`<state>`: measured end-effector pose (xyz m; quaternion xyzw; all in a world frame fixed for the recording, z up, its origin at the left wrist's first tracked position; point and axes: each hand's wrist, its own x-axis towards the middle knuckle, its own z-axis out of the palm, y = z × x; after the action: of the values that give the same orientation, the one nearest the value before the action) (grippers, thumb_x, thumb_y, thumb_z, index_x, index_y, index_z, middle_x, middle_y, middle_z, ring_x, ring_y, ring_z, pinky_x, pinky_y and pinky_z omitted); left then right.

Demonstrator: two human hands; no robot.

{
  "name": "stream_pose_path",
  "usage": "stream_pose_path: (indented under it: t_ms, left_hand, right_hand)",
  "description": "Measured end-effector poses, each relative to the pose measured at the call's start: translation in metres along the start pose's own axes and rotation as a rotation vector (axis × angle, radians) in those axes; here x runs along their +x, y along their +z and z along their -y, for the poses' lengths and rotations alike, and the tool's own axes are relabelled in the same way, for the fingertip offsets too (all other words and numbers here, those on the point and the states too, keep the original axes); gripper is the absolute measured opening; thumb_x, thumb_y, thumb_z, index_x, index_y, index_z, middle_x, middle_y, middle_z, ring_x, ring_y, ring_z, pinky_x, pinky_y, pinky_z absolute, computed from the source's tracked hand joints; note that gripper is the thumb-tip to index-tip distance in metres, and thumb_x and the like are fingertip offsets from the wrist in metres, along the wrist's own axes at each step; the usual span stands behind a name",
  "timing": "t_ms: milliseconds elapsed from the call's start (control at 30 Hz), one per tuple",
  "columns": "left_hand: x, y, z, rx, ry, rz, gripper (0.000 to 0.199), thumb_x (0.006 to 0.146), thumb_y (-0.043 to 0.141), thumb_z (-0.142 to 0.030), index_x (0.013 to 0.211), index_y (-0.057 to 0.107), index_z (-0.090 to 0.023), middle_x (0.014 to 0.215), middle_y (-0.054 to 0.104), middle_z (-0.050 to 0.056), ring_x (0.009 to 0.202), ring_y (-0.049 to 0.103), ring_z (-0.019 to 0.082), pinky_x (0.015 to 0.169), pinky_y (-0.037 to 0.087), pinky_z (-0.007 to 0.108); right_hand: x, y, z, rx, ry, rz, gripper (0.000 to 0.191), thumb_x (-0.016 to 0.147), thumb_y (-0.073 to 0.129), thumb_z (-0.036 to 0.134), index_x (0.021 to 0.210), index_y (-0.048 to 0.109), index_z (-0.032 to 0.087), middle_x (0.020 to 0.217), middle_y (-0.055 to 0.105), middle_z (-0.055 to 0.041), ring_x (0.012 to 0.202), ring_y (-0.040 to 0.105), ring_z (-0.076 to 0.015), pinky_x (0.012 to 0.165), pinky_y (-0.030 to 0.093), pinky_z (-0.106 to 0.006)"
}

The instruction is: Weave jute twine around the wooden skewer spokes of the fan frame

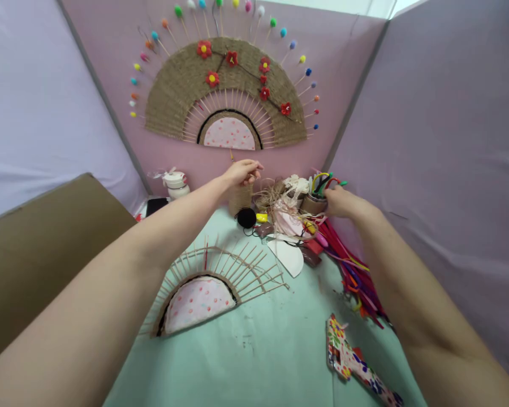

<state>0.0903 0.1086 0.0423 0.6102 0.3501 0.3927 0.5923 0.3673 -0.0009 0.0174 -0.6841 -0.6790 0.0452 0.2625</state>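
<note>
My left hand [245,172] is raised over a roll of brown twine [240,200], its fingers curled; what they hold, if anything, is too small to make out. At the back right my right hand [340,202] reaches to a brown container [313,204] of scissors with coloured handles [321,182], and its fingertips are hidden behind the hand. A half-made fan [201,299] of thin sticks with a pink spotted half-circle lies on the green table, with twine woven loosely through its sticks. A ball of black yarn [246,218] sits below my left hand.
A finished fan [173,90] with red flowers hangs on the pink back wall. Pipe cleaners [352,271] and a floral glue gun [343,350] lie at the right. A white bottle [176,183] stands at the back left, near a cardboard sheet [51,254]. White cut card [287,257] lies mid-table.
</note>
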Motion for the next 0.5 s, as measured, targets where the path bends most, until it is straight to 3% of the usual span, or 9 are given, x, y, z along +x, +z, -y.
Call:
stream_pose_path:
  t_ms: [67, 133, 200, 233, 300, 367, 433, 500]
  left_hand:
    - [-0.009, 0.005, -0.011, 0.048, -0.025, 0.132, 0.014, 0.091, 0.055, -0.018, 0.085, 0.066, -0.012, 0.051, 0.054, 0.000, 0.034, 0.037, 0.003, 0.036, 0.015, 0.016]
    - [-0.015, 0.009, -0.020, 0.053, -0.041, 0.220, 0.010, 0.089, 0.060, -0.018, 0.088, 0.068, -0.011, 0.051, 0.053, 0.000, 0.035, 0.037, 0.003, 0.037, 0.017, 0.015]
    - [-0.017, 0.004, -0.030, -0.038, -0.005, 0.206, 0.008, 0.086, 0.064, -0.018, 0.090, 0.068, -0.012, 0.057, 0.056, 0.000, 0.038, 0.041, 0.003, 0.037, 0.019, 0.014]
    - [-0.017, -0.003, -0.034, -0.110, 0.026, 0.163, 0.007, 0.086, 0.063, -0.018, 0.090, 0.067, -0.014, 0.062, 0.058, 0.000, 0.041, 0.043, 0.002, 0.038, 0.021, 0.013]
    - [-0.017, -0.026, -0.038, -0.254, 0.074, 0.010, 0.006, 0.088, 0.058, -0.016, 0.087, 0.065, -0.015, 0.066, 0.060, 0.000, 0.045, 0.046, 0.002, 0.038, 0.023, 0.011]
    - [-0.019, -0.051, -0.035, -0.311, 0.045, -0.216, 0.010, 0.089, 0.053, -0.015, 0.083, 0.062, -0.016, 0.064, 0.057, -0.001, 0.046, 0.046, 0.003, 0.039, 0.028, 0.011]
    - [-0.023, -0.073, -0.024, -0.237, -0.029, -0.446, 0.010, 0.087, 0.053, -0.013, 0.080, 0.059, -0.016, 0.062, 0.056, -0.001, 0.048, 0.048, 0.004, 0.043, 0.034, 0.012]
    - [-0.028, -0.083, -0.009, -0.188, -0.081, -0.519, 0.009, 0.085, 0.053, -0.010, 0.080, 0.058, -0.016, 0.064, 0.056, 0.001, 0.052, 0.052, 0.007, 0.046, 0.037, 0.014]
  right_hand:
    - [0.009, 0.025, 0.030, 0.067, -0.099, -0.047, 0.049, 0.057, 0.083, 0.030, 0.100, 0.065, 0.016, 0.107, 0.066, -0.0178, 0.105, 0.061, -0.0320, 0.092, 0.047, -0.044]
    - [0.019, 0.049, 0.062, 0.292, -0.197, -0.078, 0.065, 0.070, 0.074, 0.037, 0.128, 0.053, 0.017, 0.121, 0.063, -0.0158, 0.115, 0.058, -0.0271, 0.097, 0.045, -0.041]
    - [0.028, 0.070, 0.081, 0.431, -0.167, -0.004, 0.058, 0.079, 0.064, 0.035, 0.132, 0.050, 0.017, 0.102, 0.071, -0.0090, 0.096, 0.066, -0.0203, 0.086, 0.051, -0.035]
    - [0.031, 0.077, 0.082, 0.398, -0.095, 0.043, 0.047, 0.081, 0.060, 0.031, 0.125, 0.057, 0.017, 0.088, 0.073, -0.0059, 0.084, 0.068, -0.0182, 0.080, 0.052, -0.031]
    - [0.032, 0.083, 0.069, 0.245, 0.049, 0.082, 0.022, 0.076, 0.063, 0.025, 0.095, 0.070, 0.017, 0.065, 0.069, -0.0025, 0.066, 0.066, -0.0170, 0.069, 0.051, -0.027]
    - [0.029, 0.074, 0.041, 0.150, 0.148, 0.028, 0.006, 0.070, 0.066, 0.020, 0.073, 0.070, 0.017, 0.055, 0.065, -0.0039, 0.061, 0.063, -0.0188, 0.066, 0.050, -0.029]
    - [0.024, 0.054, 0.010, 0.068, 0.248, -0.084, 0.007, 0.071, 0.063, 0.019, 0.070, 0.070, 0.016, 0.061, 0.067, -0.0084, 0.067, 0.065, -0.0215, 0.067, 0.049, -0.031]
    - [0.018, 0.031, -0.010, 0.011, 0.314, -0.203, 0.018, 0.079, 0.055, 0.021, 0.079, 0.071, 0.014, 0.075, 0.071, -0.0134, 0.076, 0.065, -0.0235, 0.071, 0.048, -0.033]
